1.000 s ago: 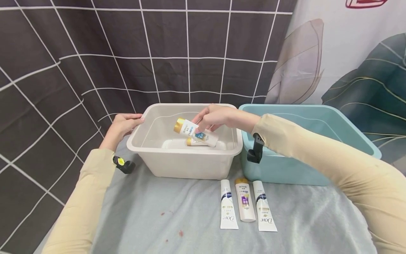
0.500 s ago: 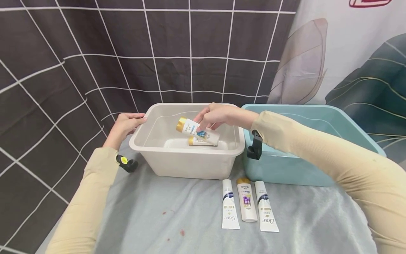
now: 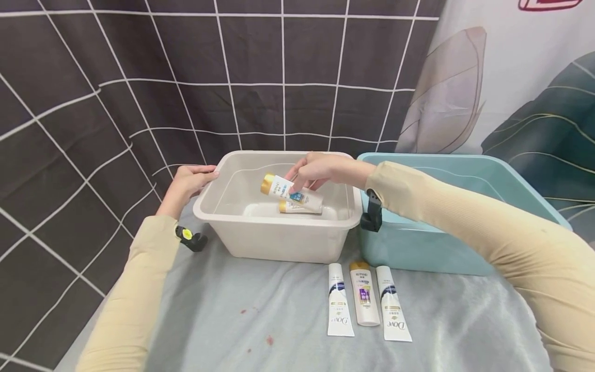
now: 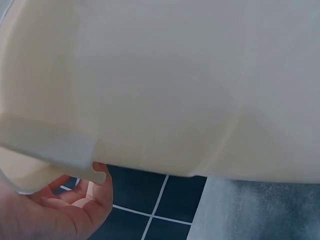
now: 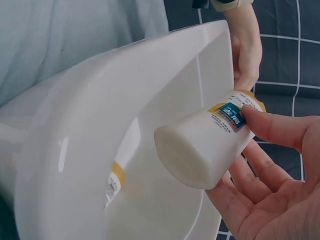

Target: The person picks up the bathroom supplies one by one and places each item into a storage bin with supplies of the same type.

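My right hand point(image 3: 316, 170) holds a white shampoo bottle point(image 3: 293, 191) with a gold cap, tilted inside the off-white plastic bin point(image 3: 279, 240). In the right wrist view, the thumb presses the blue label of the shampoo bottle point(image 5: 200, 145), the fingers lie along its far side, and its base faces the camera. Lower in the bin lies a second gold-capped white bottle point(image 3: 302, 207), partly hidden. At the bin's left end, my left hand point(image 3: 188, 183) grips the rim; in the left wrist view the fingers of that hand point(image 4: 75, 210) curl at the rim's edge.
A blue plastic bin point(image 3: 427, 248) stands right beside the off-white one. In front lie a white Dove tube point(image 3: 340, 305), a gold-capped bottle with a purple label point(image 3: 364, 297) and another Dove tube point(image 3: 394, 307) on grey cloth point(image 3: 223, 310). Dark gridded curtain point(image 3: 255, 108) hangs behind.
The head view has shifted so that everything sits slightly farther right. Both hands and the held shampoo bottle keep nearly the same place relative to the off-white bin.
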Demonstrator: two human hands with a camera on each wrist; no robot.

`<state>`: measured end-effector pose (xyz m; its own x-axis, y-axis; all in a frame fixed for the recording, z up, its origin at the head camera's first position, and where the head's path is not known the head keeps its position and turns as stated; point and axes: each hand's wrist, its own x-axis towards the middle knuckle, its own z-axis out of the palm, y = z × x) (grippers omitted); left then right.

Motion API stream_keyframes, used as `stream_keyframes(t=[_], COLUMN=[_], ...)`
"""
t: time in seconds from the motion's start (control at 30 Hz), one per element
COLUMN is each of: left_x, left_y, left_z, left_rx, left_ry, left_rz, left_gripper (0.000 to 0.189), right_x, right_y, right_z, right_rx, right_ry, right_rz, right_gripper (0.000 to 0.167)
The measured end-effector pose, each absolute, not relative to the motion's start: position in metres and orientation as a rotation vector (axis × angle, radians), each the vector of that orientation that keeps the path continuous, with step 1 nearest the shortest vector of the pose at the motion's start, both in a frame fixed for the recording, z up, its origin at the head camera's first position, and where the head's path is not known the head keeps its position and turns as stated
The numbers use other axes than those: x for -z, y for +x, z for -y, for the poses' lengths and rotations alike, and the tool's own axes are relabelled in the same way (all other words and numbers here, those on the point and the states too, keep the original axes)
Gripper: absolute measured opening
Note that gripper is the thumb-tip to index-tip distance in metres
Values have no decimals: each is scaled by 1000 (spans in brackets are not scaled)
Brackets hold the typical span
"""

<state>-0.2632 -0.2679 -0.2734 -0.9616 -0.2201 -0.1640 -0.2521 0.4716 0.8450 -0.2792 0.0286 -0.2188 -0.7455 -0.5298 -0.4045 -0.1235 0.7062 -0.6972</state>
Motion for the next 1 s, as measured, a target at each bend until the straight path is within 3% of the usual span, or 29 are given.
stream_keyframes(t=[1.0], left_x=[275], left_y=[-261], left_z=[267], left_rx=[-1565], left_ry=[-436], left_rz=[-2679], left_gripper=[45], right_x=[228], right_y=[-292], right_z=[-15], right_rx=[755], right_ry=[-493], right_rz=[-2324], right_gripper=[44])
